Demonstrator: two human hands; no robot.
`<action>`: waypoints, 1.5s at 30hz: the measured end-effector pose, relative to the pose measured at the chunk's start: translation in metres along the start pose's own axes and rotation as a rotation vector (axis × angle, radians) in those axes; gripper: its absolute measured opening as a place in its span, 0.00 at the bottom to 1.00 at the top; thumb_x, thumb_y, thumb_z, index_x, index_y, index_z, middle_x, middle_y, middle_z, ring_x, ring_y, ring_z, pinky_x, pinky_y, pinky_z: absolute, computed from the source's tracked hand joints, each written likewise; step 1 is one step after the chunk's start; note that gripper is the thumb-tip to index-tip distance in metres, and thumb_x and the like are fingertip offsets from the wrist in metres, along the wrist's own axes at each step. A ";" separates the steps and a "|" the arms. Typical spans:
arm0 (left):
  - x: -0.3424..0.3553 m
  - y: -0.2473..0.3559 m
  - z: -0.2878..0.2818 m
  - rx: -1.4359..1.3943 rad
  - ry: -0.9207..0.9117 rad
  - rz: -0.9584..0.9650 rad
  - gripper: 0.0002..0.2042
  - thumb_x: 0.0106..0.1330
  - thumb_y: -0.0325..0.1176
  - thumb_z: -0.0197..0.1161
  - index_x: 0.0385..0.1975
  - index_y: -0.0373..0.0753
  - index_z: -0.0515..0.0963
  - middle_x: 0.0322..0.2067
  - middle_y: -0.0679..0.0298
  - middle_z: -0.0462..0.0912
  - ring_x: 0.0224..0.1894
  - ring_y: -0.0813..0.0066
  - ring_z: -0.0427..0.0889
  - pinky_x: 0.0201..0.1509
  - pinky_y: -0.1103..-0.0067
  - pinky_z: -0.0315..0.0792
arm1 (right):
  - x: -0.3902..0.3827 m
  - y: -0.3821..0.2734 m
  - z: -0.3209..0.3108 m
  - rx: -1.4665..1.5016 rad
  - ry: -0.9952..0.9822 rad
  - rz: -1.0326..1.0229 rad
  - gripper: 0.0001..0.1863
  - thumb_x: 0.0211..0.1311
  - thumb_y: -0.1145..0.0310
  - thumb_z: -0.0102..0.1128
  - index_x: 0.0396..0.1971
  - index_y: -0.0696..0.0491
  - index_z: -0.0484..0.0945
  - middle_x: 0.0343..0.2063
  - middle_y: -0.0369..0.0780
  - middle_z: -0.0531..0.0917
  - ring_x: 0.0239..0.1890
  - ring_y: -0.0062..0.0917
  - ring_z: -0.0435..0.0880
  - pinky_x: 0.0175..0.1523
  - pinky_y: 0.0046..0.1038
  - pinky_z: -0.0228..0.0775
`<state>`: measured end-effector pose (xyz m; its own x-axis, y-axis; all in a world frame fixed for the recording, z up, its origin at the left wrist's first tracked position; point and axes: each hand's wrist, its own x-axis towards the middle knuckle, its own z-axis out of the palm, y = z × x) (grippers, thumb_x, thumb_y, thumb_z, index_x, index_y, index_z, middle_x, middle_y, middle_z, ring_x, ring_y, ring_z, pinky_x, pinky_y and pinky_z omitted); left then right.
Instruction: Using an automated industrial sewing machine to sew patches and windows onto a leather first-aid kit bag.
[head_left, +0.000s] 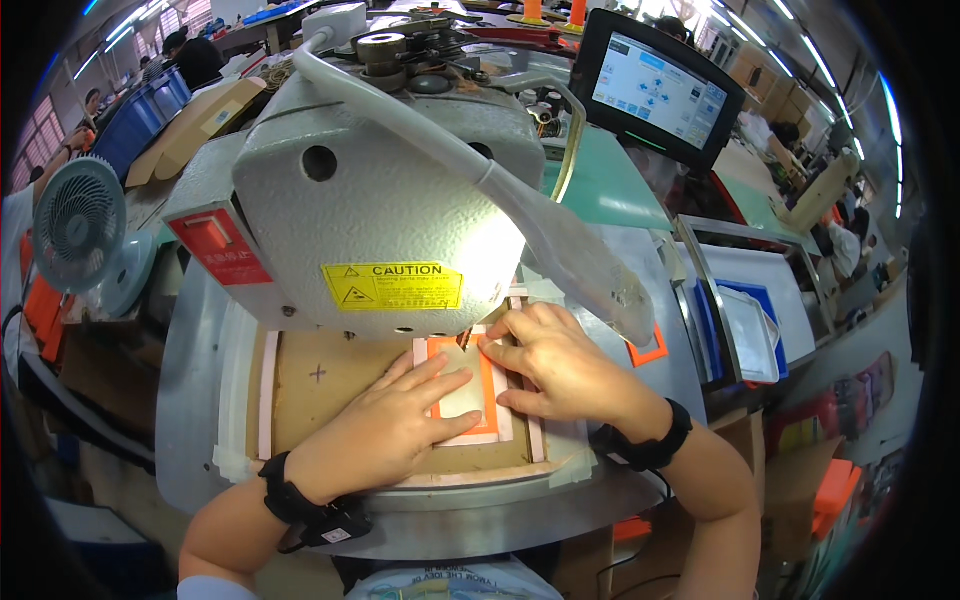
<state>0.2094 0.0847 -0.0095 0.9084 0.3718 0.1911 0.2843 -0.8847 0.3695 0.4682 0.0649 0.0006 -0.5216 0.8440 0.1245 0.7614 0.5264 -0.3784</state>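
A flat rectangular piece with an orange border and pale centre (461, 400) lies under the head of a grey industrial sewing machine (390, 220). A pale pinkish strip (504, 424) edges it. My left hand (395, 425) lies over its left side, fingers spread and fingertips on the pale centre. At its upper right edge rests my right hand (560, 362), thumb and fingers apart and pressing near the border. The machine's needle area (466, 340) comes down just between my hands, at the top of the piece. Beneath is a tan board (320, 400) with a dark cross mark.
A lamp arm in clear plastic (570, 245) hangs above my right hand. A loose orange frame (650, 347) lies at the right of the metal table. Beyond stand a touchscreen (655, 88), blue and white trays (750, 330), and a fan (80, 222) at left.
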 end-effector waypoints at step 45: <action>-0.018 -0.002 -0.021 -0.061 -0.066 0.007 0.18 0.55 0.24 0.61 0.46 0.47 0.84 0.58 0.56 0.76 0.65 0.54 0.71 0.72 0.51 0.58 | -0.004 -0.040 -0.011 -0.231 -0.102 0.109 0.36 0.44 0.57 0.73 0.55 0.59 0.77 0.54 0.43 0.75 0.60 0.36 0.71 0.62 0.53 0.57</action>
<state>0.1860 0.0857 0.0050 0.9291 0.3447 0.1338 0.2608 -0.8675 0.4235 0.4442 0.0413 0.0257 -0.4588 0.8885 -0.0027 0.8767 0.4522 -0.1638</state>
